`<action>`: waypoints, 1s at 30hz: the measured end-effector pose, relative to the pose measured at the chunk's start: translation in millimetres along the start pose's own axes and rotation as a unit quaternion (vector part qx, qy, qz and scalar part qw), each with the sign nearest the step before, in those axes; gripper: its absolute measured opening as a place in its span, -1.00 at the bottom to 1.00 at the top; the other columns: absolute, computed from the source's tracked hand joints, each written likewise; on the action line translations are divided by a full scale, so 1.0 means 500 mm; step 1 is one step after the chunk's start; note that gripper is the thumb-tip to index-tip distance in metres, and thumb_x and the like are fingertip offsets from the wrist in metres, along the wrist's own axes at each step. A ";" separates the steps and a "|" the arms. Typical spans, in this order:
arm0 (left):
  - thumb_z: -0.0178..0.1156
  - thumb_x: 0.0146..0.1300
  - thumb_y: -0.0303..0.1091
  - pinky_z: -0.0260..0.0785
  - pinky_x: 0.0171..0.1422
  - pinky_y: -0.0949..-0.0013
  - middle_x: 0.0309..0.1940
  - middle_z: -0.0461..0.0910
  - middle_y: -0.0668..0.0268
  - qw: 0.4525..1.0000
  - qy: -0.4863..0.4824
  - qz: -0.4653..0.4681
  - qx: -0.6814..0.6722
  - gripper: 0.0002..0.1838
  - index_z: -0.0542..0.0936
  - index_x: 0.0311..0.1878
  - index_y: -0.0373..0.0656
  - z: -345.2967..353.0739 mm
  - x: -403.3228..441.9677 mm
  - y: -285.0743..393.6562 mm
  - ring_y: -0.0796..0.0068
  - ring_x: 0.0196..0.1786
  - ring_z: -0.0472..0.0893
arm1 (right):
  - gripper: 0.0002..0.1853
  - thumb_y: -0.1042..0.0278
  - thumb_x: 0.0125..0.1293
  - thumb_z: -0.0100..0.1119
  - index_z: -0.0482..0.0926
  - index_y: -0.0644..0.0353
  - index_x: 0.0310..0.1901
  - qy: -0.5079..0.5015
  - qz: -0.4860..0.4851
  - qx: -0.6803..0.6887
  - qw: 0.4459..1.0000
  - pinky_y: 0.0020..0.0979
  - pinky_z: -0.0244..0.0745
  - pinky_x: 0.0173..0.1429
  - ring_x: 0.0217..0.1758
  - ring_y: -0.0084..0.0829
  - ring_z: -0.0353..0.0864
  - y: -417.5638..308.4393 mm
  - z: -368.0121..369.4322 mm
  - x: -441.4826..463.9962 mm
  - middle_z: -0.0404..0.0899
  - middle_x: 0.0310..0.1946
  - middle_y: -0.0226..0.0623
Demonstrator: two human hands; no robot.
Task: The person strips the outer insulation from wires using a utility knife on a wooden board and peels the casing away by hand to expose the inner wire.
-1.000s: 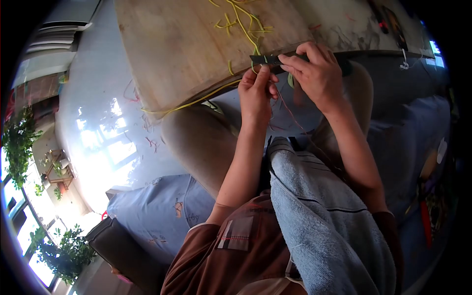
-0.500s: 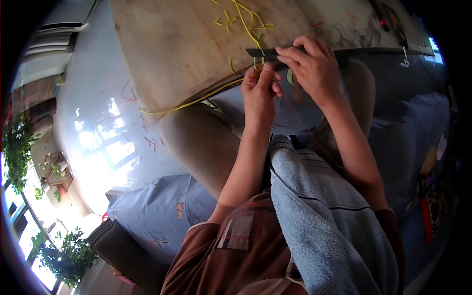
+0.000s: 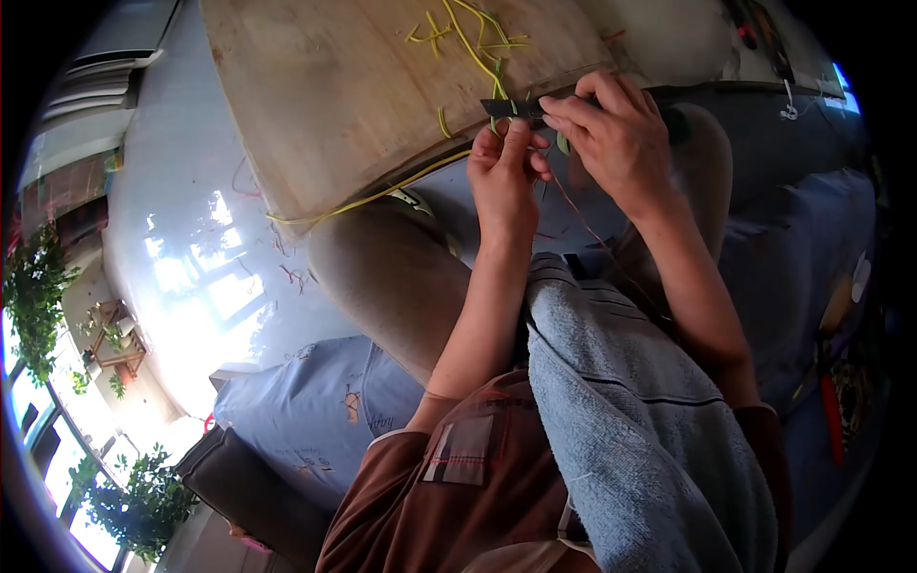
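Observation:
My left hand (image 3: 508, 162) pinches a yellow-green wire (image 3: 494, 116) between thumb and fingers, just off the front edge of the wooden board (image 3: 325, 105). My right hand (image 3: 611, 134) is closed on a flat black blade-like tool (image 3: 504, 108). Its slanted tip lies across the wire, right above my left thumb. Yellow wires (image 3: 470, 43) run from there up over the board. A thin reddish wire (image 3: 578, 212) hangs down from near my left fingers towards my lap.
A short yellow wire piece (image 3: 442, 122) lies near the board's edge, and a long yellow wire (image 3: 363, 201) runs along it. Tools with dark handles (image 3: 772, 48) lie at the upper right. A blue towel (image 3: 630, 411) hangs over my front. Red scraps (image 3: 293, 278) dot the floor.
The thin reddish wire below my hands has swung and now shows at greater length than half a second ago. Both hands keep their grips, and the blade has shifted only slightly against the wire.

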State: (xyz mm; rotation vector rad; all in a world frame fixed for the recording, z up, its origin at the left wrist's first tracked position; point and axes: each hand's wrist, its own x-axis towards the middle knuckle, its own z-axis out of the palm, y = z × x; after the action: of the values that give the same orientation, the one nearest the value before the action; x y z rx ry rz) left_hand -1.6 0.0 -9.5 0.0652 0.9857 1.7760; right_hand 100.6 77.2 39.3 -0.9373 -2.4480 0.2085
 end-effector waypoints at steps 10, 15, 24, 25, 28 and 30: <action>0.09 0.27 -0.36 0.31 -0.59 0.57 -0.56 0.50 0.31 1.000 -0.001 0.005 -0.004 -0.89 0.44 -0.30 -0.18 0.005 -0.003 -0.001 0.66 -0.66 0.40 | -0.84 0.28 -0.05 0.30 0.64 -0.08 -0.35 0.047 -0.003 0.018 0.999 -0.40 0.35 -0.19 -0.26 -0.46 0.42 0.010 0.032 0.006 0.39 -0.43 -0.57; 0.08 0.28 -0.34 0.30 -0.59 0.57 -0.56 0.49 0.33 1.000 0.001 0.015 0.001 -0.88 0.43 -0.32 -0.17 0.008 0.001 0.004 0.67 -0.65 0.40 | -0.85 0.29 -0.07 0.31 0.64 -0.09 -0.37 0.085 -0.011 0.026 0.996 -0.40 0.35 -0.20 -0.28 -0.47 0.41 0.019 0.063 0.010 0.38 -0.44 -0.58; 0.05 0.29 -0.34 0.24 -0.62 0.57 -0.59 0.47 0.33 1.000 0.008 0.007 0.002 -0.86 0.42 -0.38 -0.16 0.013 -0.001 0.010 0.67 -0.68 0.36 | -0.89 0.22 -0.01 0.23 0.65 -0.13 -0.39 0.092 -0.004 0.001 0.996 -0.42 0.35 -0.15 -0.30 -0.45 0.42 0.028 0.076 0.039 0.38 -0.47 -0.58; 0.05 0.29 -0.36 0.21 -0.60 0.58 -0.58 0.46 0.34 1.000 0.006 0.006 0.003 -0.88 0.44 -0.35 -0.17 0.013 0.001 0.015 0.68 -0.66 0.34 | -0.89 0.21 -0.01 0.23 0.65 -0.13 -0.39 0.091 -0.004 -0.004 0.996 -0.42 0.35 -0.15 -0.30 -0.45 0.42 0.030 0.076 0.052 0.38 -0.48 -0.58; 0.05 0.29 -0.38 0.16 -0.56 0.60 -0.56 0.46 0.36 1.000 0.013 0.004 -0.003 -0.90 0.47 -0.31 -0.19 0.012 0.001 0.017 0.69 -0.63 0.32 | -0.88 0.23 -0.03 0.26 0.65 -0.12 -0.39 0.060 -0.005 0.020 0.998 -0.40 0.36 -0.20 -0.29 -0.48 0.44 0.039 0.044 0.027 0.37 -0.49 -0.58; 0.04 0.30 -0.35 0.22 -0.62 0.58 -0.58 0.46 0.34 1.000 0.013 0.011 0.003 -0.86 0.44 -0.35 -0.18 0.008 0.001 0.015 0.67 -0.66 0.35 | -0.86 0.27 -0.07 0.30 0.65 -0.11 -0.39 0.046 -0.009 0.021 0.999 -0.39 0.36 -0.21 -0.28 -0.48 0.44 0.030 0.020 0.004 0.36 -0.48 -0.57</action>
State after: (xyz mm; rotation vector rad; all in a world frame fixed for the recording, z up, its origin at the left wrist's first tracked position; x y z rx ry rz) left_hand -5.7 2.1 -2.4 0.0570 1.0136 1.7986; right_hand 102.9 90.1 26.9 -0.8871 -2.3578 0.2043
